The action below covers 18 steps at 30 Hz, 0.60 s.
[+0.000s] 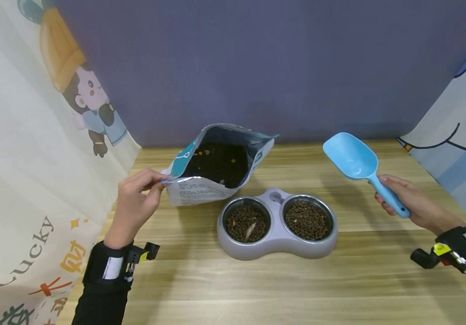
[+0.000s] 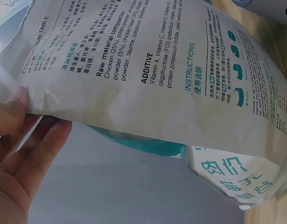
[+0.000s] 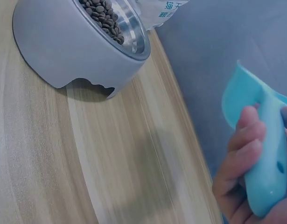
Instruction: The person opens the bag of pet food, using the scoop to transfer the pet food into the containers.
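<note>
My left hand (image 1: 137, 198) pinches the near left corner of the mouth of a pet food bag (image 1: 200, 192). The bag gapes wide, with dark kibble inside; its printed back fills much of the left wrist view, thumb (image 2: 15, 109) on one face and fingers on the other. On the right, my right hand (image 1: 407, 198) grips the handle of a light blue scoop (image 1: 352, 155), raised over the table, its bowl bare inside. Between the hands stands a grey double feeder (image 1: 275, 234) with two steel bowls, both holding brown kibble (image 1: 306, 220). A pale sliver lies on the left bowl's kibble (image 1: 247, 224).
The wood-grain table (image 1: 216, 289) ends at a plain dark blue-grey backdrop (image 1: 257, 72). Printed cloth (image 1: 21, 149) hangs along the left side, and another patterned cloth (image 1: 452, 149) along the right. The feeder sits just in front of the bag.
</note>
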Available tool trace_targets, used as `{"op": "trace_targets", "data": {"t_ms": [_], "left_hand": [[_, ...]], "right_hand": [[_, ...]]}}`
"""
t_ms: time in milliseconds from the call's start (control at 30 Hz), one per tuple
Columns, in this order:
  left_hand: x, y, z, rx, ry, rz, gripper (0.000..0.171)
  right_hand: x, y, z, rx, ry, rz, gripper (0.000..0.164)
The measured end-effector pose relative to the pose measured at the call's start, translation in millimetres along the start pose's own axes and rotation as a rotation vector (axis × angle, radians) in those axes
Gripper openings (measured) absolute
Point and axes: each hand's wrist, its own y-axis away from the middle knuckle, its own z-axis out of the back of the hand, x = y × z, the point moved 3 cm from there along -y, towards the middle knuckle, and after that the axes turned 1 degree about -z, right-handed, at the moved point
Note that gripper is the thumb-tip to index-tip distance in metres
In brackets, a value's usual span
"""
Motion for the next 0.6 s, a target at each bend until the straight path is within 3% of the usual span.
{"op": "trace_targets", "data": {"t_ms": [167, 400, 600], "left_hand": [[-0.4, 0.5, 0.4, 0.003, -0.006, 0.002, 0.025], [0.1, 0.3, 0.4, -0.008, 0.003, -0.002, 0.025], [1.1, -0.4, 0.1, -0.014, 0.011, -0.011, 0.025]], "right_hand": [[-2.3, 1.9, 1.3, -0.019, 0.001, -0.027, 0.025], [-11.0, 3.6, 6.6, -0.192, 0.120, -0.109, 0.024], [-20.1, 3.1, 5.0, -0.270, 0.189, -0.126, 0.021]]}}
